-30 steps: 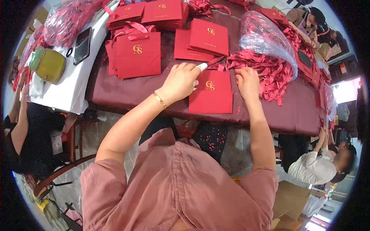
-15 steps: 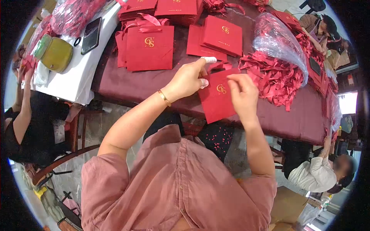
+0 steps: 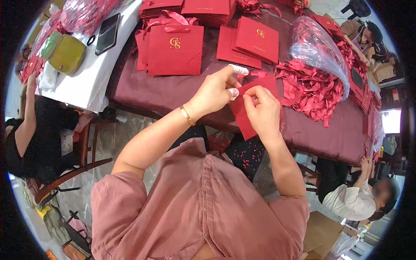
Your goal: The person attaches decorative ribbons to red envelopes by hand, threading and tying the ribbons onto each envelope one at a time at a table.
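A small red paper gift bag (image 3: pixel 242 117) is held between my two hands over the table's near edge, tilted, with its front partly covered. My left hand (image 3: pixel 215 93) wears white covers on thumb and index finger, and its thumb presses the bag's upper left corner. My right hand (image 3: pixel 263 107) is closed in a pinch at the bag's top edge, near the left thumb; whether a ribbon end is between its fingers is hidden. Beyond the hands lie a red bag with ribbon handles (image 3: pixel 175 54) and some flat red bags (image 3: pixel 258 40) with gold lettering.
A heap of red ribbons (image 3: pixel 310 89) spills from a clear plastic bag (image 3: pixel 320 45) on the right. Stacked red bags (image 3: pixel 206 8) stand at the back. A phone (image 3: pixel 108 34) and a green-lidded jar (image 3: pixel 65 56) rest on the left. Other people sit at both sides.
My right hand has moved left along the bag's top edge toward my left thumb, covering the gold lettering. The bag has turned and its front is less visible.
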The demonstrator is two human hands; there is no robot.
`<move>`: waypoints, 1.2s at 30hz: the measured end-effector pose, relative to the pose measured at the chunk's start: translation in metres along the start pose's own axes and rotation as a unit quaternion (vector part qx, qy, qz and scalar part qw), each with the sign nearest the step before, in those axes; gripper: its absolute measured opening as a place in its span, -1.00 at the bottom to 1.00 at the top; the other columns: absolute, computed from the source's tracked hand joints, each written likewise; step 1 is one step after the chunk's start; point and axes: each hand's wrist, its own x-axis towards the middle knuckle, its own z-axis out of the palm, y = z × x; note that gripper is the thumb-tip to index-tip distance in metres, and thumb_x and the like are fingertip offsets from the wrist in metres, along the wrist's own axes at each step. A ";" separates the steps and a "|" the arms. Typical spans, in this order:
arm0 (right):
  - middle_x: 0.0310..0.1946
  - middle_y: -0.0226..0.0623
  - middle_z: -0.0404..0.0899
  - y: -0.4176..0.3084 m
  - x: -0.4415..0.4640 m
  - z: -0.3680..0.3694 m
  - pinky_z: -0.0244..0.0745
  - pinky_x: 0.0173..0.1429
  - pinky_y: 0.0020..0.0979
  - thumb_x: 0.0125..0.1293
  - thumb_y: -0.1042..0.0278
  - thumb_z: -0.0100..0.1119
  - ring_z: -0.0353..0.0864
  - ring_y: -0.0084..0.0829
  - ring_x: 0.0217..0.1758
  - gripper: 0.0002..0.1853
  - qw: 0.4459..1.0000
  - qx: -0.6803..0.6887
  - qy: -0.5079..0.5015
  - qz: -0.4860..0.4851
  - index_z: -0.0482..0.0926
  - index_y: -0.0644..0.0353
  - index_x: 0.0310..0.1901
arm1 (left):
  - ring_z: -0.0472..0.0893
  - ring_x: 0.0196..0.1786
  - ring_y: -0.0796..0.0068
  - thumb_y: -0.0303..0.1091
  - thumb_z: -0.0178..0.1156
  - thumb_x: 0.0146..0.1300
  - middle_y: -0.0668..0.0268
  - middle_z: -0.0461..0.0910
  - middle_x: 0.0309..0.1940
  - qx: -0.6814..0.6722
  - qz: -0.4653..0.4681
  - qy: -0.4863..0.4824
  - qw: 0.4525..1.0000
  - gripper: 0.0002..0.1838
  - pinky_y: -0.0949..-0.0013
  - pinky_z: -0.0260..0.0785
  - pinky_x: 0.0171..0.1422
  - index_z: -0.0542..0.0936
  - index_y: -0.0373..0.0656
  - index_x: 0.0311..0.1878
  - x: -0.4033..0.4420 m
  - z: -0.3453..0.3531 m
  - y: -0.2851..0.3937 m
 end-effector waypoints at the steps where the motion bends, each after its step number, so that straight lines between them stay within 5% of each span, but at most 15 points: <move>1: -0.45 -0.17 0.58 -0.001 0.001 -0.001 0.48 -0.32 -0.18 0.15 0.48 0.27 0.62 -0.13 -0.38 -0.91 1.000 -0.004 -0.005 0.009 0.54 0.21 -0.36 | 0.56 -0.33 0.60 -0.72 0.11 0.22 0.29 0.58 -0.30 -0.021 -0.010 0.002 1.000 -0.50 0.46 0.50 -0.23 0.47 -0.13 0.22 -0.001 0.000 0.000; 15: -0.46 -0.10 0.56 -0.001 0.003 -0.008 0.49 -0.27 -0.10 0.15 0.46 0.24 0.61 -0.05 -0.35 -0.91 0.998 -0.052 -0.043 -0.003 0.52 0.24 -0.39 | 0.54 -0.22 0.63 -0.74 0.12 0.20 0.27 0.62 -0.14 -0.068 -0.068 -0.006 0.995 -0.34 0.51 0.47 -0.11 0.42 -0.07 0.38 -0.010 0.005 0.003; 23: -0.45 -0.10 0.54 -0.010 0.011 -0.018 0.48 -0.26 -0.09 0.10 0.52 0.22 0.58 0.00 -0.35 -0.93 0.969 -0.172 -0.100 -0.144 0.52 0.25 -0.38 | 0.53 -0.21 0.66 -0.75 0.14 0.19 0.35 0.63 -0.18 -0.045 -0.043 0.034 0.998 -0.37 0.53 0.46 -0.09 0.46 -0.07 0.34 -0.017 0.013 0.000; 27: -0.46 -0.09 0.55 -0.004 0.012 -0.019 0.48 -0.26 -0.10 0.10 0.52 0.22 0.59 -0.01 -0.35 -0.94 0.981 -0.084 -0.150 -0.094 0.52 0.26 -0.40 | 0.53 -0.20 0.66 -0.75 0.14 0.19 0.35 0.63 -0.17 -0.032 -0.054 0.033 0.997 -0.38 0.53 0.46 -0.07 0.48 -0.08 0.33 -0.018 0.013 0.002; 36: -0.49 -0.05 0.56 -0.007 0.011 -0.017 0.49 -0.27 -0.03 0.14 0.45 0.22 0.60 0.03 -0.36 -0.92 0.993 -0.077 -0.081 -0.026 0.52 0.24 -0.42 | 0.54 -0.15 0.64 -0.75 0.15 0.19 0.32 0.61 -0.13 -0.063 -0.051 0.043 0.996 -0.42 0.52 0.47 -0.04 0.50 -0.13 0.30 -0.017 0.011 0.002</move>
